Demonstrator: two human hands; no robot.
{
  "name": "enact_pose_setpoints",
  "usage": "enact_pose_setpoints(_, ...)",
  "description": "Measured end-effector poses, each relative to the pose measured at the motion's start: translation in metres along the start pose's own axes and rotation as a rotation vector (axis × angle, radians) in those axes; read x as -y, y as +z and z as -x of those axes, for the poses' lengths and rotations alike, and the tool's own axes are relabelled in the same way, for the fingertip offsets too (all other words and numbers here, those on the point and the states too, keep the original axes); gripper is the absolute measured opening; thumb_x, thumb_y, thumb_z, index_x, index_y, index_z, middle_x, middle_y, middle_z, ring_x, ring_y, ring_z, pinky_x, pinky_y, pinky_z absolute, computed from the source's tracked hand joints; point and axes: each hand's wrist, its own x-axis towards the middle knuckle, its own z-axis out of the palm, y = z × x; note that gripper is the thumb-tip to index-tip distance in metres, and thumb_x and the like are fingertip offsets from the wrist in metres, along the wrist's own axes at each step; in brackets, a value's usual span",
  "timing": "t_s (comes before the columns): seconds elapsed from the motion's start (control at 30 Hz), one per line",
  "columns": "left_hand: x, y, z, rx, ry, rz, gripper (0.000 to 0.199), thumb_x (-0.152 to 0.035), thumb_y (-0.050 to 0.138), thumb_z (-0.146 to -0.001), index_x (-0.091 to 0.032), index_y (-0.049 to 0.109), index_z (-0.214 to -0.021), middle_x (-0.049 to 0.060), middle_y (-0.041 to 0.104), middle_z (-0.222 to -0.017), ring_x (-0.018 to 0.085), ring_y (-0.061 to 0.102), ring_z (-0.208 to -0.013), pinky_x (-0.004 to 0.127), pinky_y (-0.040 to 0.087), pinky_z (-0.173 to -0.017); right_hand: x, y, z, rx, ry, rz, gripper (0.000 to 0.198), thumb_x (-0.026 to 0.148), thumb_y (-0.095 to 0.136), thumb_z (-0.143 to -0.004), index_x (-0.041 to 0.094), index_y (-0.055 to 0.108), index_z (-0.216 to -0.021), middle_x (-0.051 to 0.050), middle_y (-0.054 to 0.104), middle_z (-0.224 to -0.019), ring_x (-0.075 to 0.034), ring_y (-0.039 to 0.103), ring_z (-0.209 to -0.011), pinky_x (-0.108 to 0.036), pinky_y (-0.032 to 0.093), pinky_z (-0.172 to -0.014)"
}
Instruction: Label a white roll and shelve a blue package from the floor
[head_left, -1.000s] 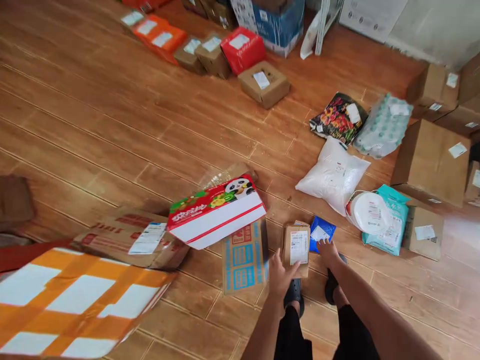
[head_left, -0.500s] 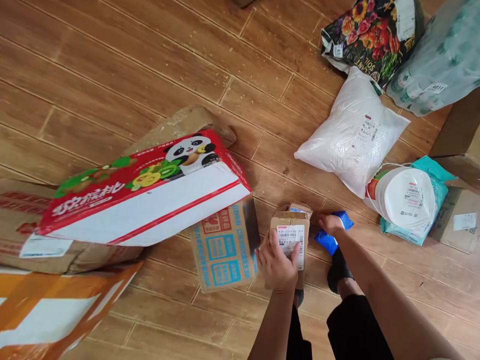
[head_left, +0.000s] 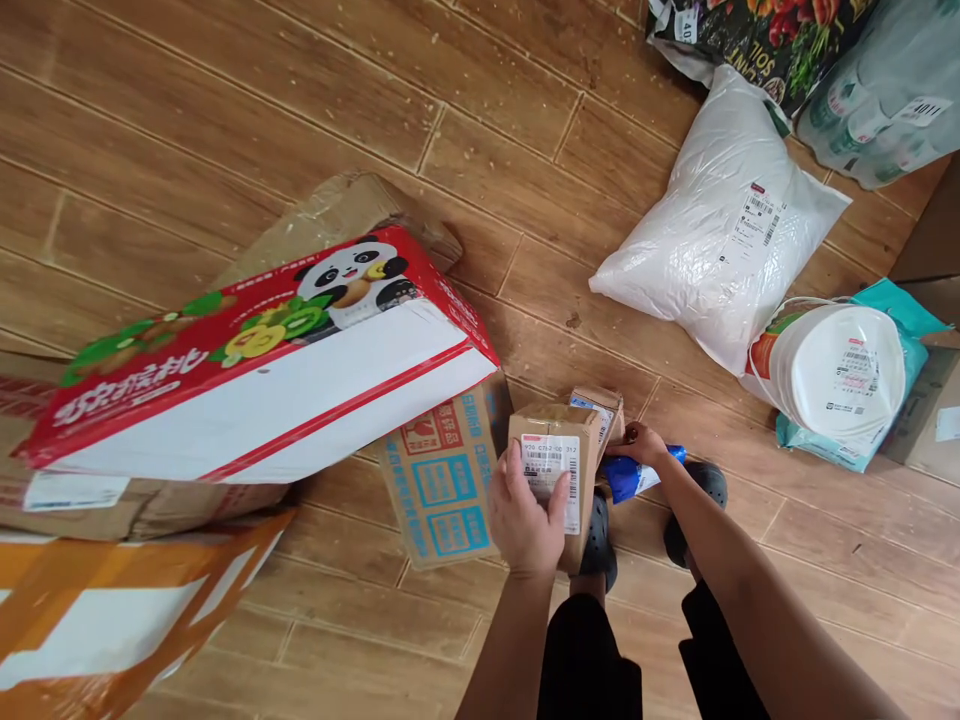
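Note:
My left hand (head_left: 527, 515) grips the left side of a small cardboard box (head_left: 589, 530), its thumb across the white shipping label on the face. Behind it shows a smaller cardboard box (head_left: 609, 412) with a blue-and-white label. My right hand (head_left: 646, 446) is closed on a blue plastic packet (head_left: 637, 477), which hangs partly below the fingers. Its fingertips are close against the smaller box; whether they touch it I cannot tell.
A red-and-white panda carton (head_left: 337, 390) lies over a blue-printed carton (head_left: 442, 500) and other boxes. An orange-taped box (head_left: 112, 620) is at lower left. To the right are a white sack (head_left: 720, 230), a white bucket (head_left: 844, 370), a soil bag (head_left: 787, 50) and wrapped bottles (head_left: 877, 110).
My left hand has moved left with the labelled box, which now leans away from the smaller one. My right hand has brought the blue packet left, up to the smaller box.

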Motion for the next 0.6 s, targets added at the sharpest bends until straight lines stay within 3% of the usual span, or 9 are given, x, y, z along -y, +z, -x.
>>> enact_pose_setpoints(0.17, 0.044, -0.009, -0.005, 0.047, -0.050, 0.118, 0.070, -0.053, 0.051, -0.097, -0.011, 0.039, -0.152, 0.020, 0.060, -0.132, 0.033, 0.059, -0.121, 0.046, 0.050, -0.103, -0.002, 0.015, -0.003, 0.012, -0.033, -0.205, 0.066, 0.033, 0.095, -0.060, 0.014, 0.065, -0.115, -0.009, 0.074, -0.107, -0.024, 0.069, -0.095, -0.030, 0.056, -0.080)
enact_pose_setpoints(0.3, 0.064, -0.014, -0.012, 0.069, -0.068, 0.181, 0.069, -0.050, 0.051, -0.098, -0.015, 0.036, -0.155, 0.019, 0.057, -0.140, 0.030, 0.058, -0.125, 0.043, 0.049, -0.106, -0.001, 0.030, -0.008, 0.041, -0.105, -0.383, 0.057, 0.022, 0.089, -0.056, 0.017, 0.068, -0.109, -0.005, 0.075, -0.102, -0.025, 0.069, -0.092, -0.034, 0.057, -0.084)
enact_pose_setpoints(0.47, 0.054, -0.032, -0.010, 0.045, 0.052, 0.183, 0.068, -0.049, 0.050, -0.099, -0.015, 0.035, -0.156, 0.021, 0.059, -0.135, 0.033, 0.060, -0.123, 0.047, 0.052, -0.102, -0.008, 0.041, 0.014, 0.054, -0.138, -0.593, 0.051, 0.030, 0.081, -0.055, 0.018, 0.064, -0.101, -0.004, 0.074, -0.094, -0.026, 0.069, -0.082, -0.039, 0.059, -0.079)
enact_pose_setpoints(0.6, 0.021, -0.078, -0.004, 0.043, 0.154, 0.183, 0.068, -0.049, 0.049, -0.100, -0.016, 0.032, -0.157, 0.022, 0.058, -0.136, 0.037, 0.059, -0.123, 0.050, 0.053, -0.099, -0.001, 0.023, 0.069, 0.071, -0.184, -0.701, 0.061, 0.041, 0.082, -0.053, 0.019, 0.061, -0.105, -0.005, 0.074, -0.095, -0.028, 0.070, -0.088, -0.042, 0.059, -0.086)
